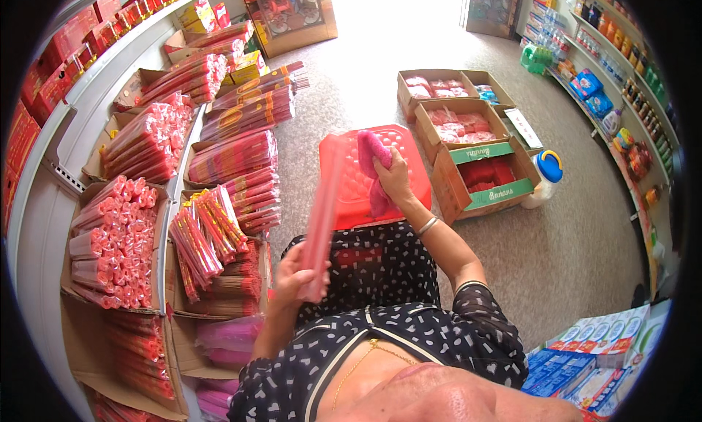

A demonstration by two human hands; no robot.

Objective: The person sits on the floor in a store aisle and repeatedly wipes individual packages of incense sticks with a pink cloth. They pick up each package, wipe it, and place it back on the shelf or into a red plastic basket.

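Observation:
In my left hand is a long, clear-wrapped red packet, gripped near its lower end and tilted upward. It is blurred, so what is inside cannot be made out; it looks like incense sticks or a candle. My right hand is closed around a bunched pink cloth, one end of which hangs below the fist. Under both hands stands a red plastic stool with a bumpy top. The cloth is over this stool, apart from the packet.
Shelves at the left hold cartons of wrapped red packets and bundled incense sticks. Open cardboard boxes stand on the floor right of the stool, beside a blue-lidded jar. Bottle shelves line the right wall. A bright doorway lies ahead.

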